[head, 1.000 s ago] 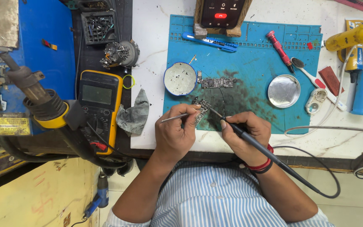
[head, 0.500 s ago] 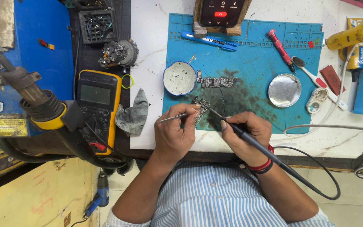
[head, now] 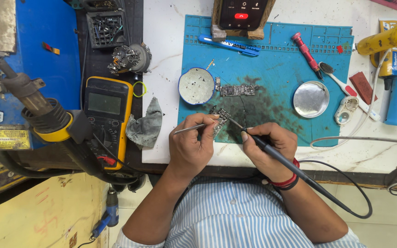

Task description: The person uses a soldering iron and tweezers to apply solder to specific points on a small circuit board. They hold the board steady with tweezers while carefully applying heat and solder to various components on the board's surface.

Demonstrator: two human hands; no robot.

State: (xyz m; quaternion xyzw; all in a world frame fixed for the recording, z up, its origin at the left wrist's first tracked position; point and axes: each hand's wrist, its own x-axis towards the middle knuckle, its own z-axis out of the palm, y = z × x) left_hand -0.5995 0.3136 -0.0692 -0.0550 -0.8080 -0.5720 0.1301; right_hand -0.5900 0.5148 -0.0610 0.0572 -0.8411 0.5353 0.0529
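the fingers [head: 207, 126] of the left hand [head: 191, 147] were pinched shut around a thin metal tweezer [head: 190, 129], its free end sticking out to the left and its tip reaching the small circuit board [head: 220, 120] on the blue work mat [head: 276, 59]. the right hand [head: 267, 149] was curled closed on the black soldering iron [head: 272, 154], held like a pen, with the fine tip slanting up and left to touch the same board; its cable ran back along the forearm past a red and black wristband [head: 286, 180]. both wrists rested near the front edge of the mat, palms turned inward toward each other, forearms coming up from a striped shirt. the board lay on the scorched front part of the mat, just below a second, longer circuit board [head: 237, 89] and a round tin [head: 196, 86]. a yellow multimeter [head: 107, 110] sat well off to the left, beside a grey rag [head: 145, 125]. compared with the earlier frames, the hands, tweezer and iron had kept almost the same pose and place, with no clear shift on the board.
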